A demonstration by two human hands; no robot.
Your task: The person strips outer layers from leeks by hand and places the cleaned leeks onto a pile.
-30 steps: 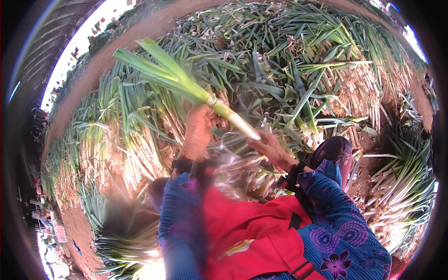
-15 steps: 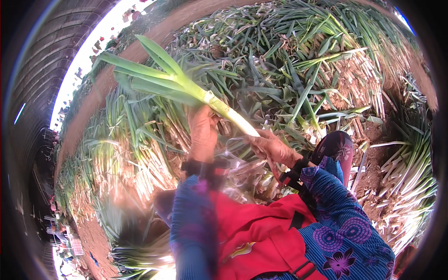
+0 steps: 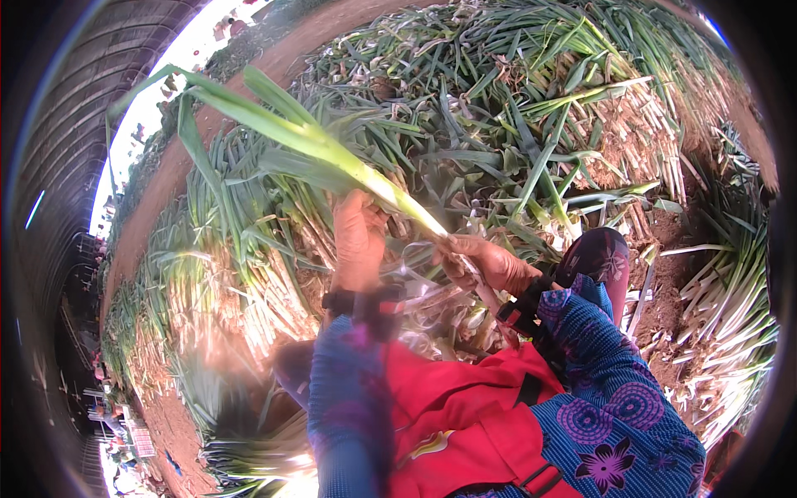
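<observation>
A large green onion (image 3: pixel 336 153) lies slantwise before me, its green leaves fanned to the upper left and its pale shaft running down to the right. My left hand (image 3: pixel 359 241) is closed around the shaft from below, partly blurred. Farther down, my right hand (image 3: pixel 488 264) pinches the pale lower end between thumb and fingers. A thin pale strip (image 3: pixel 484 290) hangs below the right hand; whether it is loose skin or part of the stalk, I cannot tell.
Heaped green onions (image 3: pixel 490 141) lie ahead, with bundles (image 3: pixel 257 282) standing to the left and more white stalks (image 3: pixel 722 307) at the right. Pale peelings (image 3: pixel 423 307) lie under my hands. My knee (image 3: pixel 594 270) rises beside the right forearm. A dirt path (image 3: pixel 290 54) curves behind the heaps.
The green onion has shifted and turned slightly in my hands, and a long leaf now droops at the left. My right hand has moved slightly down; the left stays nearly in place.
</observation>
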